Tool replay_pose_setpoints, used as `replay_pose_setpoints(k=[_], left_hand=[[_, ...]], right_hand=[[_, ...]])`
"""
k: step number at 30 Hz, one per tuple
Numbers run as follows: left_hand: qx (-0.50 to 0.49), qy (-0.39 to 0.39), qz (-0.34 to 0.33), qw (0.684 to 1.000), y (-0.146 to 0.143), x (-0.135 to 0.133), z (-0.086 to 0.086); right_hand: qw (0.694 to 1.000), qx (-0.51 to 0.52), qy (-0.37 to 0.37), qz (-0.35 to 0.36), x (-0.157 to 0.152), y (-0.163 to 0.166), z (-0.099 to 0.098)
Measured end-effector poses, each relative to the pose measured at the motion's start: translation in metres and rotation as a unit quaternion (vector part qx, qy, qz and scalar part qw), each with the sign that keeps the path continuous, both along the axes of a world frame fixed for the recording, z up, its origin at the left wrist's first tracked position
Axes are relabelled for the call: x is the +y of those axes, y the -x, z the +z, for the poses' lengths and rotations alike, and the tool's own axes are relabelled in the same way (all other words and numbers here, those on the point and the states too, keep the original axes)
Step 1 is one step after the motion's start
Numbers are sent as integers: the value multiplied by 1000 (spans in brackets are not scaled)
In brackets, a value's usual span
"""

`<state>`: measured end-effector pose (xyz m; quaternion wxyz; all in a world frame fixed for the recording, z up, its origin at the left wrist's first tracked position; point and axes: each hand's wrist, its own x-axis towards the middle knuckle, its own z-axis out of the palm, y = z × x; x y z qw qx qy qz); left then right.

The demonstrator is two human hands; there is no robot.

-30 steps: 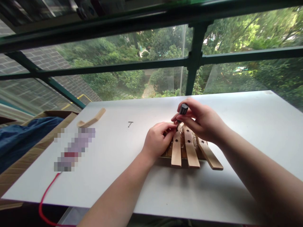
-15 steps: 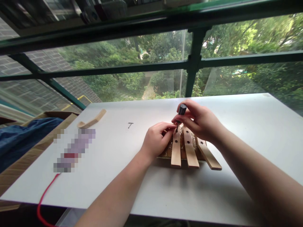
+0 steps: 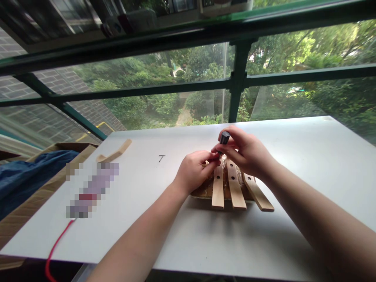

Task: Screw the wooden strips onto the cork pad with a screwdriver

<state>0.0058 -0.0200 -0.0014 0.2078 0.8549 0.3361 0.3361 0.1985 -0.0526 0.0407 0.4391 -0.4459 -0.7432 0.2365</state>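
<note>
My right hand (image 3: 245, 150) is closed around the dark handle of a screwdriver (image 3: 225, 137), which stands nearly upright with its tip down. My left hand (image 3: 196, 170) pinches at the screwdriver's lower end; the fingertips hide what lies between them. Directly beneath is the upper end of a curved wooden hook (image 3: 218, 192) with a dark hole in it. Beside it lie a second wooden hook (image 3: 237, 194) and, at a slant, a third wooden hook (image 3: 260, 196). All three rest on a brown board (image 3: 202, 191) covered in shiny clear plastic.
Two small screws (image 3: 161, 158) lie on the white table (image 3: 132, 219). Another wooden hook (image 3: 116, 150) is at the far left, near a blurred-out purple item (image 3: 98, 184) and a red cord (image 3: 58, 239). A cardboard box (image 3: 79, 156) with blue cloth stands left of the table.
My left fingertips have closed in around the screwdriver's lower end, covering the shaft that showed before. The screwdriver handle has shifted very slightly. The camera view has tilted a little.
</note>
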Motion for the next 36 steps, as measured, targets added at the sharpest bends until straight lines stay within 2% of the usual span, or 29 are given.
replay_pose_setpoints(k=[7, 28, 33, 36], left_hand=[[-40, 7, 7, 999, -3, -1, -9], [-24, -2, 2, 1000, -4, -2, -8], [-23, -9, -2, 1000, -4, -2, -8], [-20, -14, -2, 1000, -3, -1, -9]], right_hand=[[1000, 5, -2, -6, -3, 2, 2], [1000, 0, -2, -13, -2, 3, 1], [999, 2, 10, 43, -7, -3, 7], [996, 11, -12, 87, -10, -7, 10]])
